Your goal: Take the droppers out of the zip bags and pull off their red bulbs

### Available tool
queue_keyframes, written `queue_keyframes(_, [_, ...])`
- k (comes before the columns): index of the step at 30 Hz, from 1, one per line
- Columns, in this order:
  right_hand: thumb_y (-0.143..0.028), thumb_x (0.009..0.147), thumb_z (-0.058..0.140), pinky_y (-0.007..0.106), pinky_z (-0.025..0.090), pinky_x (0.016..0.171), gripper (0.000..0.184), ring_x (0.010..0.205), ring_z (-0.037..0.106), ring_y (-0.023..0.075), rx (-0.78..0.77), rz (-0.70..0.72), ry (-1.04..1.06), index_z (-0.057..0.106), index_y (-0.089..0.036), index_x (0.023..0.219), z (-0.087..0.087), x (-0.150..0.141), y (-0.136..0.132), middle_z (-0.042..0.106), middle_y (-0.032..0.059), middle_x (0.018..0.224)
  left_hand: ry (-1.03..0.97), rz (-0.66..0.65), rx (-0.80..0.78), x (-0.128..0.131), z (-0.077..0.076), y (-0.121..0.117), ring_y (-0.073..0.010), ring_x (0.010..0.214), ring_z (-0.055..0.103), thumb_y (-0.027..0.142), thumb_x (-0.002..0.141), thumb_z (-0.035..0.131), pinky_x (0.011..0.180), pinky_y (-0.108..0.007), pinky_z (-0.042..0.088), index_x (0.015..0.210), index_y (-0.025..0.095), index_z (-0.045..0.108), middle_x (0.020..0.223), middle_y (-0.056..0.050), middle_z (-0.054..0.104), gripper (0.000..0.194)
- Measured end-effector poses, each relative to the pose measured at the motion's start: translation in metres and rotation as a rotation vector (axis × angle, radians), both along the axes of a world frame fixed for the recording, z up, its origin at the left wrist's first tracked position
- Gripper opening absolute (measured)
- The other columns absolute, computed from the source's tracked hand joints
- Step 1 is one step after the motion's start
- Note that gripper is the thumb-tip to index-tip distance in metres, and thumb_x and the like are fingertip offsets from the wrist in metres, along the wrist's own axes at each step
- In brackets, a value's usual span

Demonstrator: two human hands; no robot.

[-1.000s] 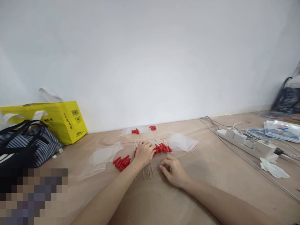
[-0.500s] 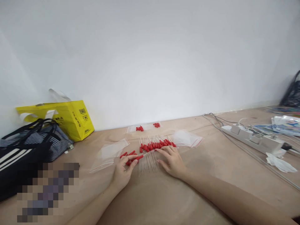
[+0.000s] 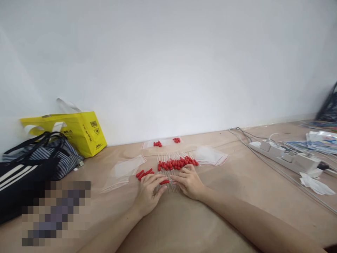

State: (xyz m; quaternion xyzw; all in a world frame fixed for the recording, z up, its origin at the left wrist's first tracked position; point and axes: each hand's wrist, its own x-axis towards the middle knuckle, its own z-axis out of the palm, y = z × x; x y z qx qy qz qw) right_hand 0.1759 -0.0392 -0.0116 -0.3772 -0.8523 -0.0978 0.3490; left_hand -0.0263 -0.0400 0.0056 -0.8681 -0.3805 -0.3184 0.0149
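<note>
Pinched in my left hand (image 3: 150, 192) is a red rubber dropper bulb (image 3: 164, 182), lying level and pointing toward my other hand. My right hand (image 3: 191, 183) is closed around a thin clear dropper tube (image 3: 171, 181), mostly covered by its fingers. The tube's end meets the bulb or lies right at it; how far it is inside I cannot tell. Under and beyond both hands lie several clear tubes. A row of droppers with red bulbs (image 3: 176, 163) rests just behind my fingertips. Several loose red bulbs (image 3: 144, 173) lie beside my left hand.
Clear zip bags lie left (image 3: 129, 166) and right (image 3: 210, 155). Another bag (image 3: 165, 142) with red bulbs is near the wall. On the left stand a yellow bag (image 3: 89, 135) and a dark bag (image 3: 31, 175). A power strip (image 3: 286, 158) with cables is at the right.
Both hands have come nearer to each other and my left hand has moved right with the red bulb. The bulb and tube are now lower, closer to me.
</note>
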Motion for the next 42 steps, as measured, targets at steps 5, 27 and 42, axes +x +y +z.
queue_keyframes(5, [-0.032,0.086,0.038,0.038,0.024,0.079,0.026,0.068,0.043,0.0158,0.000,0.012,-0.020,0.062,-0.026,0.096,0.001,0.000,-0.003,0.059,0.0030,0.060,0.113,0.022,0.138,0.007,-0.001,0.001,-0.0193,0.085,0.054,0.030,0.082,0.048,0.082,-0.039,0.034,0.087,0.026,0.064,0.091,-0.001,0.067,0.018])
queue_keyframes(27, [-0.022,0.085,0.037,0.029,0.034,0.067,0.024,0.068,0.048,0.0159,-0.220,-0.111,0.140,0.060,-0.022,0.093,-0.008,0.024,-0.001,0.058,0.0043,0.071,-0.064,0.028,0.138,-0.008,-0.001,0.003,-0.0167,0.077,0.055,0.026,0.083,0.041,0.074,-0.032,0.044,0.080,0.021,0.062,0.079,-0.004,0.062,0.022])
queue_keyframes(42, [0.002,0.071,0.035,0.024,0.040,0.066,0.026,0.074,0.045,0.0152,-0.339,-0.228,0.199,0.050,-0.015,0.083,-0.018,-0.014,0.003,0.043,0.0063,0.081,-0.283,0.427,-0.105,-0.056,0.013,0.035,-0.0161,0.064,0.057,0.037,0.072,0.042,0.061,-0.028,0.049,0.092,0.014,0.054,0.076,-0.005,0.058,0.032])
